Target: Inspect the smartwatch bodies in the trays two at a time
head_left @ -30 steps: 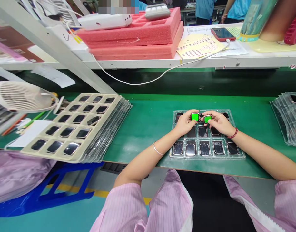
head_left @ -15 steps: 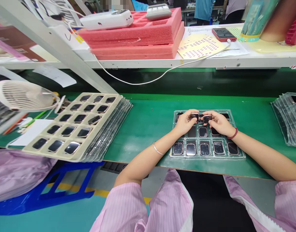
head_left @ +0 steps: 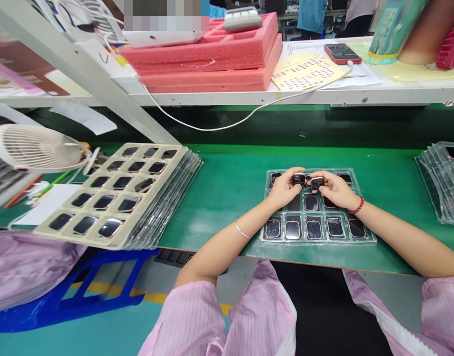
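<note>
My left hand (head_left: 284, 188) is closed on a small smartwatch case (head_left: 298, 179) with a dark, glossy face, pinched between thumb and fingers. Close beside it, my right hand (head_left: 336, 189) grips another dark smartwatch case (head_left: 317, 183) the same way. Both cases are held over the back row of a clear plastic tray (head_left: 318, 242). Several square dark-faced watch cases, such as this watch case (head_left: 314, 229), lie in its pockets. My hands cover part of the back and middle rows.
A cream tray (head_left: 117, 242) of watch cases tops a stack of clear trays at left, near a white fan (head_left: 37, 146). More clear trays (head_left: 440, 183) are stacked at right. Above the green table (head_left: 219, 198), a shelf holds red foam (head_left: 212, 66) and a phone (head_left: 342, 53). A white cable (head_left: 208, 129) hangs down.
Both watch cases are tilted slightly differently, with light now reflecting on their faces. My hands stay in nearly the same place over the tray.
</note>
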{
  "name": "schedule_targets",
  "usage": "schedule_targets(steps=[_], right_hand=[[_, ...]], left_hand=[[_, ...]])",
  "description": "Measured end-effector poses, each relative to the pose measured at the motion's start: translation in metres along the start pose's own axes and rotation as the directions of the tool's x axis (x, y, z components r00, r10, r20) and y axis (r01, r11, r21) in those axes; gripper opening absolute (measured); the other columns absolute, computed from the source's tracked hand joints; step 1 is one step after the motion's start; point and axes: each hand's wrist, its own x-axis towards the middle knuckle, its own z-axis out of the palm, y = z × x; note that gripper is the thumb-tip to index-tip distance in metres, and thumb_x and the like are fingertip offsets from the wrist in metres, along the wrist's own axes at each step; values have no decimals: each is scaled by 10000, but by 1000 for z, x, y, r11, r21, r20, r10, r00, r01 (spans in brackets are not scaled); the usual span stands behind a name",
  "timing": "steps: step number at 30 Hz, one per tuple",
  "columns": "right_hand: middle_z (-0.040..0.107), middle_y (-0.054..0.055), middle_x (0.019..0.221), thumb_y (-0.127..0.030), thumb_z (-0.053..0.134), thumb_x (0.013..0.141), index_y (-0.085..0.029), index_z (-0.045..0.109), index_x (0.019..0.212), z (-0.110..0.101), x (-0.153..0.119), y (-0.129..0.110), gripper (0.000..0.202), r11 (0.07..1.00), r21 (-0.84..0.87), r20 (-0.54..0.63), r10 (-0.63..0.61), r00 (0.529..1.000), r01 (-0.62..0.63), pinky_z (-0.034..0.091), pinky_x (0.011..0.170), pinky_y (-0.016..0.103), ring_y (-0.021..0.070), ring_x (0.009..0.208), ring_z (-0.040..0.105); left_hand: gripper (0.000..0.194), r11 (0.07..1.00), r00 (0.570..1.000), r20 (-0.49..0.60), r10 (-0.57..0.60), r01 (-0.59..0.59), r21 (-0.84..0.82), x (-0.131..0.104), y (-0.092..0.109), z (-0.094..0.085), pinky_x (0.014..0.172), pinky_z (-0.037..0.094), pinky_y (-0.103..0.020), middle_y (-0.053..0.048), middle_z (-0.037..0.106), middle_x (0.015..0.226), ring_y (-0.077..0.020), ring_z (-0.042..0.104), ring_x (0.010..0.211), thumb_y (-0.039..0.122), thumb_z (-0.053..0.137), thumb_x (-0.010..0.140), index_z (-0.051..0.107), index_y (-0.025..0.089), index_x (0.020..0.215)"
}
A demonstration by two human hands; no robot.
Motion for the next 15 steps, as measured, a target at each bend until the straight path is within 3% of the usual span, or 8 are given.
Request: schedule_targets(steps=[5,8,11,15], right_hand=[[685,83,1149,-124,589,783,-229,547,1279,0,0,2,509,999,32,-5,12,1000,-12,614,881,420,225,1024,689],[648,88,1201,-144,659,770,-252,490,1340,-1,1,2,603,997,68,-39,26,999,-24,629,782,337,196,964,692],[649,71,1155,-196,731,760,-261,501,1321,-5,2,1,610,985,167,-80,65,995,-51,619,666,271,143,786,700],[721,76,1017,-407,751,809,-214,569,1242,-12,5,-1,507,912,361,-19,214,977,-192,619,625,267,152,703,722]], left_hand=[[719,996,999,26,-35,37,-82,0,2,0,798,549,-314,-76,699,1036,-205,688,949,134,637,744,402,219,1419],[771,983,998,29,-52,56,-175,2,0,-1,777,551,-294,-85,686,1095,-185,695,923,186,714,734,373,233,1424],[798,949,991,69,-116,131,-287,4,1,-3,638,530,-237,-104,685,1132,-148,703,783,268,789,707,395,212,1399],[612,841,959,150,-242,284,-461,6,10,-9,558,503,-209,-152,715,1125,-163,724,755,425,732,800,495,153,1295]])
